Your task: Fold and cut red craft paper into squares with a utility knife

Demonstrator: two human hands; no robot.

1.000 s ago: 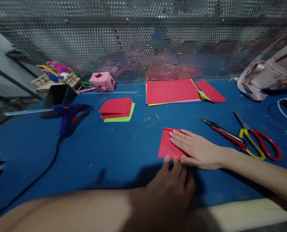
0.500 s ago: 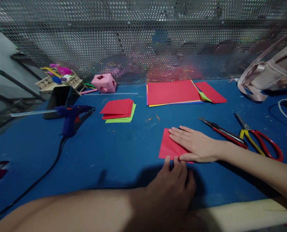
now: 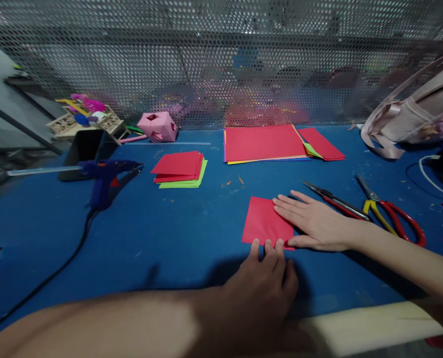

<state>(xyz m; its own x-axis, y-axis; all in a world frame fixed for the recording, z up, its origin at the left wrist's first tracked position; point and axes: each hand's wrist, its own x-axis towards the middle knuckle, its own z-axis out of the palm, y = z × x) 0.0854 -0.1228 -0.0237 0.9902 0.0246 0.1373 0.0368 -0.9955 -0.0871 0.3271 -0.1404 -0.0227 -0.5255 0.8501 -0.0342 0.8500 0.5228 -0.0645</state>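
A red paper square [image 3: 263, 219] lies on the blue table, slightly creased near its lower edge. My left hand [image 3: 263, 283] rests its fingertips along that lower edge, fingers bent and a little apart. Flat on the table and the paper's right edge, my right hand [image 3: 316, 223] has its fingers stretched out. To the left is a stack of red squares [image 3: 178, 165] with green sheets [image 3: 184, 185] under it. Larger red sheets [image 3: 264, 142] lie near the mesh, with narrower red pieces [image 3: 323, 144] beside them.
A box cutter [image 3: 335, 200] and scissors [image 3: 391, 214] lie right of my right hand. On the left are a blue glue gun [image 3: 104, 181] with its cord, a dark tray [image 3: 83, 151] and a pink paper shape [image 3: 157, 126]. A pale bag [image 3: 411, 117] stands at the back right.
My right hand has slid right across the red square, uncovering more of it. My left fingertips remain at the lower edge. The whole view has shifted slightly.
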